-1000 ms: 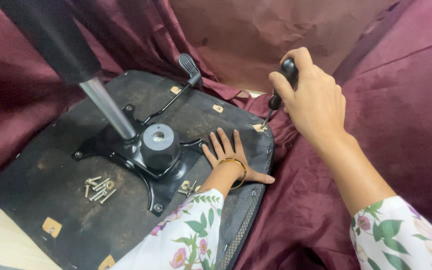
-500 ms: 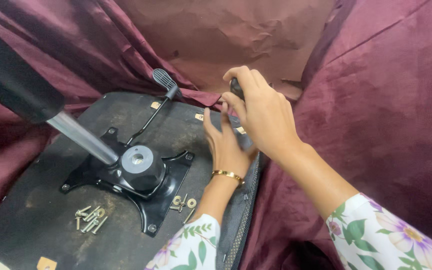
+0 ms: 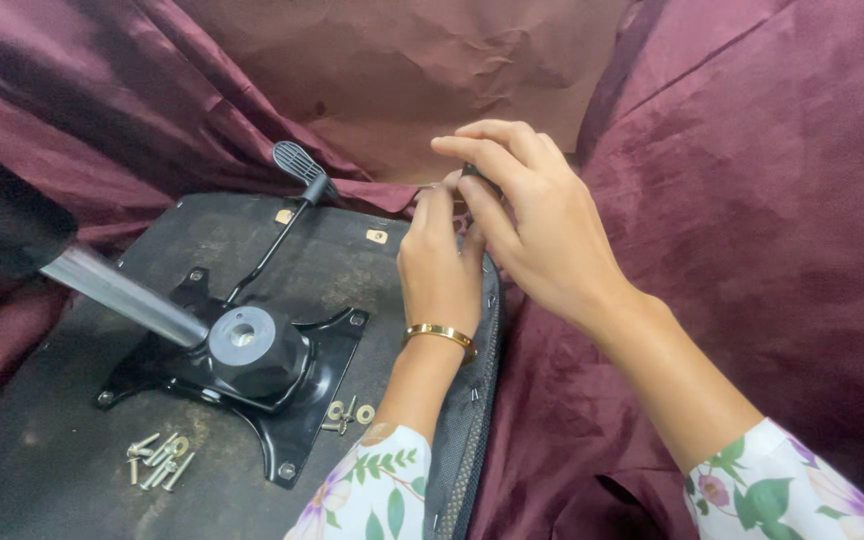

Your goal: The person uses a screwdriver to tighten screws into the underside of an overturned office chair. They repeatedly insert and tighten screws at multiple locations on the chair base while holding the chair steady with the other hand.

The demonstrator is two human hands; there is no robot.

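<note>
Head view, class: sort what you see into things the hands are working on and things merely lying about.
In hand:
left hand
right hand
small black part
chair base

Lying about:
loose bolts
washers
lever
maroon cloth

Surround: dark maroon velvety upholstery (image 3: 772, 200), creased, fills the left, right and lower edges.
Back: crumpled brown paper-like sheet (image 3: 432, 70) sits between the maroon folds.
Light: even, soft, with faint sheen on the fabric.
</note>
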